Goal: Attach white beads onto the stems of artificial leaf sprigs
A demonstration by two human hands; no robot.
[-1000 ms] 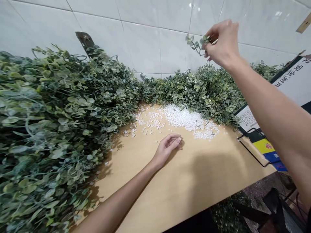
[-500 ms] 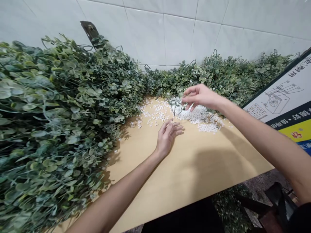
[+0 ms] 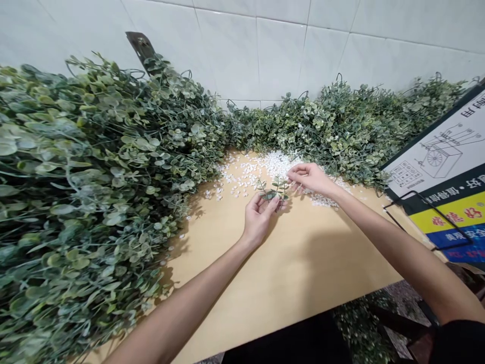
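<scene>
My left hand [image 3: 257, 217] is closed, thumb and fingers pinching a small sprig of artificial green leaves [image 3: 279, 186] over the wooden table. Just right of the sprig, my right hand [image 3: 308, 178] hovers at the edge of a heap of small white plastic pieces [image 3: 278, 163]. Its thumb and index finger are drawn together; whether anything small is between them I cannot make out. Part of the white heap is hidden behind my right hand and wrist.
A tall mass of artificial foliage [image 3: 113, 167] covers the table's left side. More foliage [image 3: 341, 121] lines the tiled wall [image 3: 227, 50] behind the white pieces. A printed box [image 3: 439, 167] with a black wire frame stands at the right. The wooden tabletop [image 3: 242, 303] ends near my body.
The leaf sprig has passed from my right hand to my left, whose fingers closed on it. My right hand has moved slightly down, close to the white pieces. More of the box shows.
</scene>
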